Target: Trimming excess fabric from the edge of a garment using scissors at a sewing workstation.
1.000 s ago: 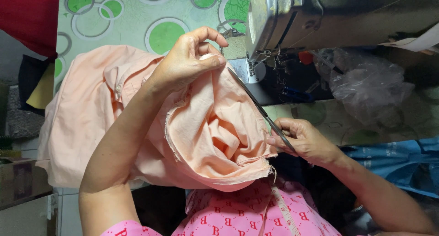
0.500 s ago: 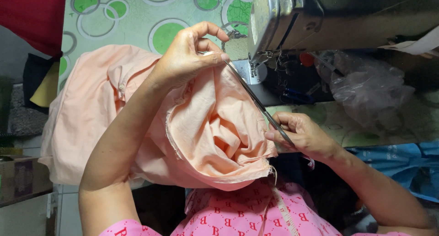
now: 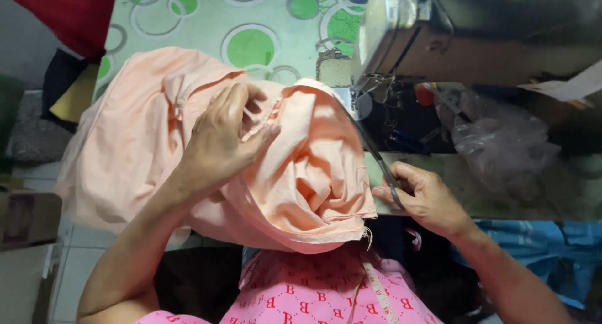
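- Sewing table (image 3: 188,23) covered with a pale green cloth printed with green and white circles; grey sewing machine (image 3: 401,42) sits at its far right end.
- Peach fabric (image 3: 301,173) is bunched in a big heap on the table, just left of the sewing machine, spilling over the near table edge toward the person's lap.
- Left hand (image 3: 222,139) lies on top of the heap, left of the machine, fingers curled and pinching a fold of the peach fabric near a seam.
- Right hand (image 3: 426,198) is below the machine, at the near edge, closed around dark scissors (image 3: 379,158); the blades point up toward the machine's needle area, running along the right edge of the fabric.
- Cannot tell whether the blades touch the cloth.
- Crumpled clear plastic bag (image 3: 501,142) rests right of the scissors, under the machine arm.
- Red cloth (image 3: 69,10) hangs at the far left corner, well apart from the machine.
- Pink patterned garment (image 3: 313,292) covers the lap, with a measuring tape (image 3: 379,292) lying on it.
- Blue cloth (image 3: 539,249) shows lower right of the machine.
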